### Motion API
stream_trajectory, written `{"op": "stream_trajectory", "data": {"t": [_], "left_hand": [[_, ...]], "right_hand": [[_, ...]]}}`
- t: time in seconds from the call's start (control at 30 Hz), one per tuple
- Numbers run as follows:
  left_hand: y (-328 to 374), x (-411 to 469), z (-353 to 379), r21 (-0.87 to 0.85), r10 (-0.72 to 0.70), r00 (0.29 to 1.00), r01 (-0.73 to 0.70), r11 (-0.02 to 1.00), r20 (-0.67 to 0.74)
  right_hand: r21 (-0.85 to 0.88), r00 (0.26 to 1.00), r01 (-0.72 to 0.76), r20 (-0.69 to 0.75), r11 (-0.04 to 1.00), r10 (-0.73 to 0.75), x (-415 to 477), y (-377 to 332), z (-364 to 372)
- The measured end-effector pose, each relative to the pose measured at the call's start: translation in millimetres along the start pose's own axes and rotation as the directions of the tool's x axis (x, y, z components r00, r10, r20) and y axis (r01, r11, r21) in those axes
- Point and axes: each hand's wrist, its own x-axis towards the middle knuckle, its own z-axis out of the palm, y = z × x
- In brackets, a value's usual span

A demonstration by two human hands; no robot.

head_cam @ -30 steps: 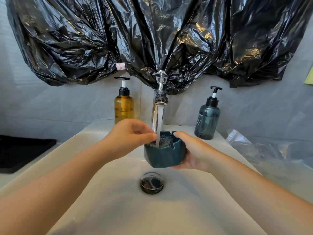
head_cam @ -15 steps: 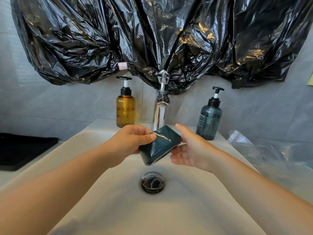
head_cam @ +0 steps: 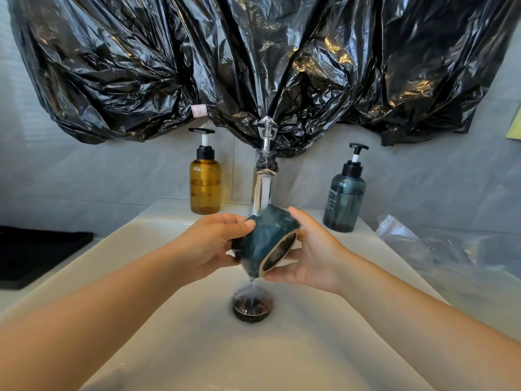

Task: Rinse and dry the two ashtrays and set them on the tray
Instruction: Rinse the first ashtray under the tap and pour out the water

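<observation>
A dark teal ashtray [head_cam: 260,241] is held tilted on its side under the running tap [head_cam: 262,187], its unglazed base facing me and to the right. My left hand [head_cam: 214,246] grips its left side with fingers over the top. My right hand [head_cam: 313,255] cups it from the right and below, fingers spread around the base. Water streams off its lower edge into the drain [head_cam: 252,306] of the white sink [head_cam: 174,342]. A black tray [head_cam: 33,252] lies on the counter at far left. No second ashtray is visible.
An amber pump bottle [head_cam: 205,184] stands left of the tap and a grey-blue pump bottle [head_cam: 344,201] right of it. Crumpled clear plastic [head_cam: 439,249] lies on the counter at right. Black plastic sheeting [head_cam: 253,66] hangs over the wall above.
The ashtray went from upright and filling under the stream to tipped over on its side, base now toward me. Both hands turned with it and water now pours off into the drain.
</observation>
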Motion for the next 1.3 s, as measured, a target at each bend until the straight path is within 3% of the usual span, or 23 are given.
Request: {"op": "stream_trajectory", "data": {"t": [0.1,0.27,0.33,0.5,0.63,0.77,0.93,1.2,1.3], "left_hand": [[2.5,0.4,-2.7,0.076,-0.032,0.999,0.030,0.997,0.024],[1.4,-0.4,0.6,0.141,-0.052,0.998,0.047,0.989,0.037],[1.0,-0.7,1.3,0.109,-0.036,0.999,0.033,0.993,0.028],[3.9,0.3,0.4,-0.009,0.015,1.000,-0.015,1.000,-0.019],[2.1,0.0,-0.6,0.025,0.039,0.999,-0.040,0.999,0.010],[0.9,0.6,-1.3,0.025,0.000,0.999,-0.001,1.000,0.045],[1.4,2.2,-1.4,0.016,-0.015,1.000,0.015,1.000,-0.008],[-0.4,1.6,-1.4,0.045,0.074,0.997,-0.076,0.996,0.037],[0.0,0.6,-1.4,0.062,0.062,0.995,-0.067,0.996,0.082]], "right_hand": [[-0.026,0.995,0.058,-0.084,0.998,-0.060,-0.1,-1.0,4.5],[-0.359,0.969,0.153,-0.127,0.921,-0.210,3.5,0.4,9.7],[-0.395,0.971,0.160,-0.100,0.904,-0.216,4.4,1.7,11.8],[-0.155,0.997,0.054,-0.037,0.986,-0.061,4.8,0.2,6.2],[-0.003,0.994,-0.067,0.090,0.998,0.067,3.3,3.9,5.9],[-0.032,0.999,0.002,0.037,0.999,0.000,1.5,4.4,6.8],[-0.181,0.989,0.146,0.031,0.973,-0.143,2.1,2.5,7.0],[0.005,0.990,-0.051,0.129,0.999,0.050,2.8,1.7,5.7],[-0.019,0.995,-0.033,0.096,0.999,0.035,1.5,3.9,7.8]]}}
